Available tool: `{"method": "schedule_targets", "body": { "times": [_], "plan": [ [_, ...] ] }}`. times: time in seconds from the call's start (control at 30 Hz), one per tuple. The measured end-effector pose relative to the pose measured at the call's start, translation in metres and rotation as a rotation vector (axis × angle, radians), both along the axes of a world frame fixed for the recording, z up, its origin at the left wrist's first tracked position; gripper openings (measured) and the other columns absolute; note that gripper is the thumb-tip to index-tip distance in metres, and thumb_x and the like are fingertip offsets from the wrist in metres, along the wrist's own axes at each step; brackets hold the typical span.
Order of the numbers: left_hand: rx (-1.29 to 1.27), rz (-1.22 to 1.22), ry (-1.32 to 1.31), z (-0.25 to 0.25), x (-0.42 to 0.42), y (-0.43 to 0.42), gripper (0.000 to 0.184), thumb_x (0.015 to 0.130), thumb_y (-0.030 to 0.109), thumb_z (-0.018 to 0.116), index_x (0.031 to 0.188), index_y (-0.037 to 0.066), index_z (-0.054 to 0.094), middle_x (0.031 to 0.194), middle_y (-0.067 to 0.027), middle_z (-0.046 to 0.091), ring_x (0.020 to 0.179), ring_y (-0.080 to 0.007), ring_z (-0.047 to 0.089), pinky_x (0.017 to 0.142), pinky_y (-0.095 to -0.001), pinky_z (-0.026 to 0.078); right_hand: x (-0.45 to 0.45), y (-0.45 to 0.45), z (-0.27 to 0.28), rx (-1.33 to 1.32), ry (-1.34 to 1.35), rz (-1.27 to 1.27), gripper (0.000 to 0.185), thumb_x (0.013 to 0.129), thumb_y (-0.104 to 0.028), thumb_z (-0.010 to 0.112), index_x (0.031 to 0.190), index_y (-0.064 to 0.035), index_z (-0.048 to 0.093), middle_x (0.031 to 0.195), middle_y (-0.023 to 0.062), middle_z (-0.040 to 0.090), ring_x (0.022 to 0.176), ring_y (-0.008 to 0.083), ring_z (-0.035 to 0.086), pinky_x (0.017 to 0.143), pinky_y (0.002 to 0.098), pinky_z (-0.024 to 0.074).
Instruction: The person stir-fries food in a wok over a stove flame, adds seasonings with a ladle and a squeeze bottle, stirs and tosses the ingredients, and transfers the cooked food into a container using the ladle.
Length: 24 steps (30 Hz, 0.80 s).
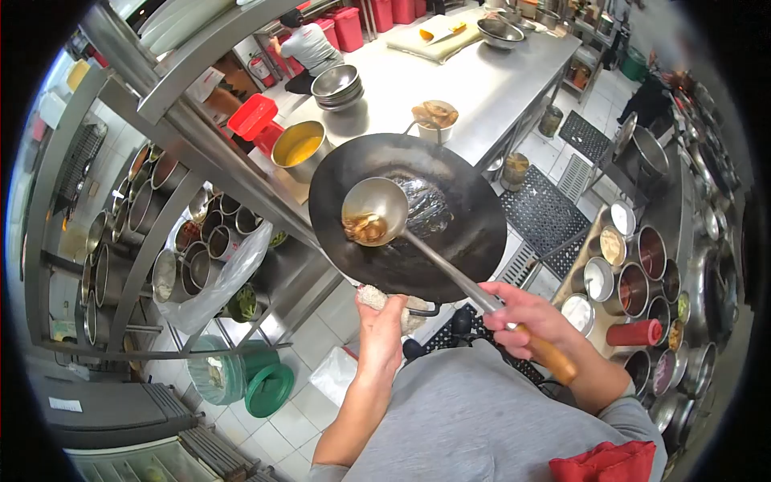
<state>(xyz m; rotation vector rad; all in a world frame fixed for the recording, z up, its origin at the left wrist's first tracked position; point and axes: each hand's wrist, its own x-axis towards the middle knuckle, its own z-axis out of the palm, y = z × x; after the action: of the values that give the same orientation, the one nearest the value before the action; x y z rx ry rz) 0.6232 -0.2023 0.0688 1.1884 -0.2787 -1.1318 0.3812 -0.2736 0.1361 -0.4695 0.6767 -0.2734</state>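
Note:
A large black wok [345,169] is held up in the middle of the view. My left hand [381,325] grips its near handle through a pale cloth [372,297]. In my right hand [530,316] is a long ladle [450,273] with a wooden handle end. The ladle's bowl is over the wok and holds some brown food [365,228]. Behind it, the wok's surface shines wetly. Beyond the wok's far rim stands a white tub [434,128] with brown pieces in it. A metal pot of yellow liquid [300,148] is at the wok's upper left.
Stacked metal bowls [337,86] and a cutting board [430,40] sit on the steel counter [482,88]. Shelves of pots line the left. Containers and a red bottle [634,332] are at the right. A person [309,50] is beyond the counter. A green bin lid [269,390] lies below left.

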Motion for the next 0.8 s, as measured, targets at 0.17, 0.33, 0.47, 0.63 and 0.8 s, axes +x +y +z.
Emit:
{"method": "schedule_targets", "body": {
  "times": [0.17,0.33,0.47,0.63,0.8],
  "plan": [
    [0.004,-0.046,-0.027,0.003,0.005,0.001,0.048,0.084,-0.008,0.055,0.131,0.001,0.046,0.119,-0.0077,0.061,0.108,-0.0181,0.061,0.098,-0.0337,0.047,-0.024,0.008,-0.057,0.388,-0.635,-0.218,0.050,0.099,-0.006,0.042,0.148,-0.0127,0.035,0.093,0.0073,0.044,0.051,0.0082,0.046,0.037,0.0260,0.0458],
    [0.015,-0.013,-0.008,0.004,0.000,0.003,0.048,0.086,-0.008,0.056,0.132,0.002,0.045,0.121,-0.0076,0.061,0.112,-0.0179,0.059,0.101,-0.0346,0.045,-0.031,-0.031,-0.030,-0.166,0.046,-0.258,0.053,0.094,-0.006,0.052,0.145,-0.0115,0.037,0.083,0.0053,0.051,0.048,0.0084,0.047,0.034,0.0270,0.0431],
    [-0.009,-0.022,-0.051,0.006,-0.004,0.000,0.049,0.088,-0.003,0.056,0.135,0.003,0.044,0.123,-0.0087,0.060,0.112,-0.0202,0.060,0.099,-0.0368,0.048,-0.031,-0.053,-0.028,-0.512,0.534,-0.060,0.055,0.093,-0.004,0.052,0.145,-0.0083,0.034,0.079,0.0033,0.052,0.050,0.0097,0.050,0.038,0.0283,0.0446],
    [-0.023,-0.008,-0.121,0.004,-0.009,-0.002,0.047,0.088,-0.003,0.055,0.134,0.003,0.045,0.123,-0.0088,0.060,0.111,-0.0208,0.061,0.097,-0.0381,0.049,-0.023,-0.040,-0.029,-0.602,0.604,0.131,0.058,0.094,-0.005,0.051,0.147,-0.0074,0.028,0.077,0.0029,0.052,0.050,0.0118,0.052,0.041,0.0309,0.0455],
    [-0.004,-0.020,-0.031,0.010,-0.007,-0.003,0.055,0.086,-0.007,0.056,0.137,0.004,0.039,0.123,-0.0083,0.058,0.114,-0.0189,0.057,0.103,-0.0346,0.044,-0.015,-0.010,-0.006,-0.104,0.130,0.020,0.052,0.098,-0.007,0.049,0.146,-0.0099,0.031,0.086,0.0044,0.051,0.053,0.0109,0.049,0.042,0.0302,0.0467]
  ]
}}
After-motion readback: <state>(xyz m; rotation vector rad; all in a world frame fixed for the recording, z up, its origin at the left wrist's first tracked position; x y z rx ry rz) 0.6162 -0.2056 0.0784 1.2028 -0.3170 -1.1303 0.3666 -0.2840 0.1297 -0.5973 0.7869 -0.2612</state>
